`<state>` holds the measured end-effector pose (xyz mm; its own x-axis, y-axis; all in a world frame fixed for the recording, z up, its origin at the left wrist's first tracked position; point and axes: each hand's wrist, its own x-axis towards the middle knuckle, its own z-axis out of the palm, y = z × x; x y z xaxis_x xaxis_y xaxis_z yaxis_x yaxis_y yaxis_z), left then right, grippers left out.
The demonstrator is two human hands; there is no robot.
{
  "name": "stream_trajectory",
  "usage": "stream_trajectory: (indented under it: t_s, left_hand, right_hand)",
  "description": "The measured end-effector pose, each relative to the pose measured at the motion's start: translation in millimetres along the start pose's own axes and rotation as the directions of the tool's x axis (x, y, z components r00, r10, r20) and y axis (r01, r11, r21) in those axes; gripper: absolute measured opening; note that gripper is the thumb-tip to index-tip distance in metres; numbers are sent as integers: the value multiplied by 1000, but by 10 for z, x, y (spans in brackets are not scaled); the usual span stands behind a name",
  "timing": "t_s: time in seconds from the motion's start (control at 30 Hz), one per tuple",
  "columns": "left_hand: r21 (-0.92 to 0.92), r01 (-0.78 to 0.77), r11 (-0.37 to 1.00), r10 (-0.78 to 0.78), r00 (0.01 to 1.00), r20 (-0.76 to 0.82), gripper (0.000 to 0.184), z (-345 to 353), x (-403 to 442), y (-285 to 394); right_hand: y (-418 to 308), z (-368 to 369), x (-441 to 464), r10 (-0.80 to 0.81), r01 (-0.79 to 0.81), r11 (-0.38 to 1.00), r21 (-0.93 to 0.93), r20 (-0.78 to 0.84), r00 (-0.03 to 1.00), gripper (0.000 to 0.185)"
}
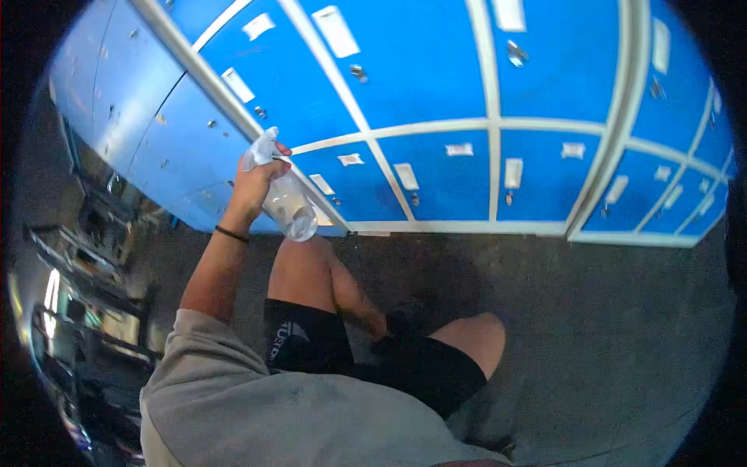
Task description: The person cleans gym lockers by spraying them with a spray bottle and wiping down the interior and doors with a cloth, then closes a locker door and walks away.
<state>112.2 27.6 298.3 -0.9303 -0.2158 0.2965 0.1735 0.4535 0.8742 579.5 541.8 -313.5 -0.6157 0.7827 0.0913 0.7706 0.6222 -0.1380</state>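
My left hand (257,183) is closed around the neck of a clear spray bottle (292,208) with a white trigger head. The bottle hangs tilted above my bent knee, its base toward me and its head toward the lockers. Beside it stand blue lockers (420,70) with white frames, small metal latches and white label plates. A white frame edge passes just behind the spray head. Whether the hand touches a locker, I cannot tell. My right hand is out of view.
More lockers (117,86) run along the left, lit paler by glare. Dark metal frames, perhaps gym equipment (93,257), stand at the far left. Dark floor (576,335) spreads below the lockers, and my bent legs (299,272) are in front of me.
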Motion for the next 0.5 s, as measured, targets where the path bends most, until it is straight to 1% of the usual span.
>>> stream_trajectory:
  t_s: [0.1,0.13,0.23,0.27,0.37,0.5]
  left_hand:
    - [-85,29,996,-45,980,-191,34,-337,-75,241]
    - [-150,-9,989,-28,970,-240,32,-432,-27,260]
    - [-119,-87,989,46,950,-310,29,-701,294,168]
    - [-131,-96,987,47,940,-337,24,-745,439,124]
    - [-277,-204,939,76,908,-412,19,-851,937,57]
    - [-233,-192,953,74,897,-435,16,-1044,1585,-83]
  right_hand:
    - [-391,-251,327,-48,49,998,26,-63,997,62]
    - [-513,-319,397,-62,65,997,33,-79,995,62]
    - [-910,-530,674,-125,119,988,103,59,990,59]
    - [-1036,-598,781,-149,136,982,128,101,984,58]
    - [-1420,-608,1108,-216,168,961,219,220,951,55]
    - [-1879,-323,1540,-331,175,900,400,365,870,52]
